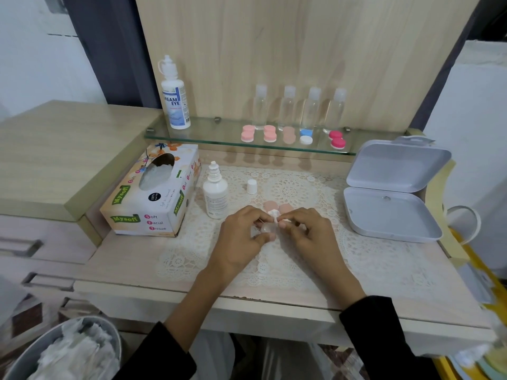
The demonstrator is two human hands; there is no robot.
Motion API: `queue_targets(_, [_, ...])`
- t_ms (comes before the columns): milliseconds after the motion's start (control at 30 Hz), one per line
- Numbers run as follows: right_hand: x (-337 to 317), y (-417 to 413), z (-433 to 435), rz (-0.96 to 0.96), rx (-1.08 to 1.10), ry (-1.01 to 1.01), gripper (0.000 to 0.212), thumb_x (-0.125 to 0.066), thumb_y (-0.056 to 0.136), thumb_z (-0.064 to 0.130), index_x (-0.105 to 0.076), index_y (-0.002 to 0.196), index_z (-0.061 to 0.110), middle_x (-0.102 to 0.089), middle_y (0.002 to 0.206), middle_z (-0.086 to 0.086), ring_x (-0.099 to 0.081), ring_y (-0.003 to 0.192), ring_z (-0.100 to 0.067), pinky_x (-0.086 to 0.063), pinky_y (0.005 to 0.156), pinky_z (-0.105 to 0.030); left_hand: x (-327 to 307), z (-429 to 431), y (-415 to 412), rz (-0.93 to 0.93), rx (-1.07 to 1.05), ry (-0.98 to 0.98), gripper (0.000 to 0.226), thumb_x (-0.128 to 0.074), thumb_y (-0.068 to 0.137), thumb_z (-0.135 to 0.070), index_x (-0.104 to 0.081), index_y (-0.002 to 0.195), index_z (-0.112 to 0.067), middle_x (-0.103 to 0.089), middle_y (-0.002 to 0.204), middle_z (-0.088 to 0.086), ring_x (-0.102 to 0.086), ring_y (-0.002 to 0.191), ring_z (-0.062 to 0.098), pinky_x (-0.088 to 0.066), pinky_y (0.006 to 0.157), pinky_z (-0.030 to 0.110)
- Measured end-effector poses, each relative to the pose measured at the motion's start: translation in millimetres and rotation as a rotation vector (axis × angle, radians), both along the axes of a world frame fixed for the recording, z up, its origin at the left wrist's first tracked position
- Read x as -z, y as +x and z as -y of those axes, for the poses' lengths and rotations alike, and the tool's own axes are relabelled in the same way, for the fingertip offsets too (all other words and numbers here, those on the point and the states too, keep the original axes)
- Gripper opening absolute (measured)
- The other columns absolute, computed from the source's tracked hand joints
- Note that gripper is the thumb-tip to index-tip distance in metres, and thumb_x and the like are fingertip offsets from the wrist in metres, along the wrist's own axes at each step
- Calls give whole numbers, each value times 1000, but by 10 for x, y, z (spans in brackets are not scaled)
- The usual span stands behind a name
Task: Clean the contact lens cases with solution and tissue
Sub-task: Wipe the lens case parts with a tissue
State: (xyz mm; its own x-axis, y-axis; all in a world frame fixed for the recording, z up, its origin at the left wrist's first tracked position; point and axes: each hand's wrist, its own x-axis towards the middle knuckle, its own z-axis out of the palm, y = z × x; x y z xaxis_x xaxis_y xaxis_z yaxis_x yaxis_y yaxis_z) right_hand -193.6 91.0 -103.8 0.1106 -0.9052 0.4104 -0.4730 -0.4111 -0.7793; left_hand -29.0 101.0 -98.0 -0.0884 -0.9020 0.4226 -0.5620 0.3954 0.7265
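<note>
Hands (241,234) (307,234) between tissue box (153,193), white box (392,215)

White cardboard tissue box w/ orange flower print (153,196): green "Mysoft" logos on front, top & right end. Front also reads "Soft Facial Tissue", initials in red dots. Black round badge on top starts "100%", rest too small to read. Tall white plastic bottle w/ blue label (175,97), behind the box on the glass shelf (208,133): "REAM EYE" showing. Small white dropper bottle (216,192), just right of the box: label print illegible.

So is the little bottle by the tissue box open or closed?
Open: the little bottle stands with its tip bare, and its white cap sits apart beside it.
</note>
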Motion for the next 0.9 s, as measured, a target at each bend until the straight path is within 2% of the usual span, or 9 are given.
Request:
queue_targets(100, [16,22,19,-124,25,-39,12,-61,88,23,-72,85,20,-64,80,10,-51,84,-10,-38,72,-24,9,1,-8,14,-13,-9,27,-83,66,-11,-70,89,-17,-65,88,-8,-60,79,4,-50,76,24])
queue_targets(200, [28,31,30,-156,52,-55,11,-61,89,17,-69,82,17,-61,76,7,-50,79,-12,-33,69,-20,10,-5,-21,17,-10,-18,27,-83,67,-11,-70,90,-17,-66,87,-7,-61,79,6,-50,76,26])
queue_targets(300, [9,28,24,-156,79,-79,13,-60,88,18,-67,78,16,-58,72,6,-50,74,-13,-32,66,-20,-1,-15,-24,25,-11,-27,28,-83,67,-12,-71,92,-17,-66,88,-5,-61,80,7,-50,76,26])
queue_targets(400, [-11,41,8,-121,112,-49,17,-62,87,8,-64,74,18,-58,70,4,-49,70,-14,-32,63,-24,2,-24,-18,30,-10,-34,28,-82,68,-12,-71,93,-16,-66,89,-4,-61,80,7,-50,77,25])
queue_targets(533, [-45,20,-8,-103,153,-21,15,-61,86,4,-64,73,10,-52,63,8,-46,63,-11,-30,60,-27,-5,-40,-21,33,-4,-49,29,-82,69,-12,-70,94,-18,-65,92,-7,-60,82,5,-50,78,22])
queue_targets(633, [-57,7,-15,-53,173,1,18,-59,85,3,-62,69,9,-50,58,10,-44,58,-7,-29,57,-27,-1,-47,-19,85,-15,-80,29,-80,71,-14,-69,96,-19,-60,91,-14,-57,81,2,-47,77,17])
queue_targets(733, [-44,-16,-21,-3,173,26,22,-57,88,5,-59,67,12,-52,58,4,-46,58,-12,-32,56,-29,22,-43,-16,147,-13,-124,30,-77,75,-14,-68,103,-18,-61,95,-12,-56,81,3,-45,75,13])
queue_targets(800, [-57,-30,-44,90,160,34,22,-56,92,9,-60,72,14,-55,62,2,-48,61,-14,-36,57,-29,23,-37,-12,134,-9,-139,29,-74,79,-17,-68,108,-16,-63,96,-8,-56,81,3,-44,73,7])
queue_targets(900, [-134,-7,-115,252,123,-44,18,-56,96,12,-62,80,18,-58,73,8,-54,69,-11,-41,61,-27,-8,-34,-4,80,-4,-146,22,-65,88,-24,-69,108,-16,-67,94,-9,-60,78,3,-46,72,10])
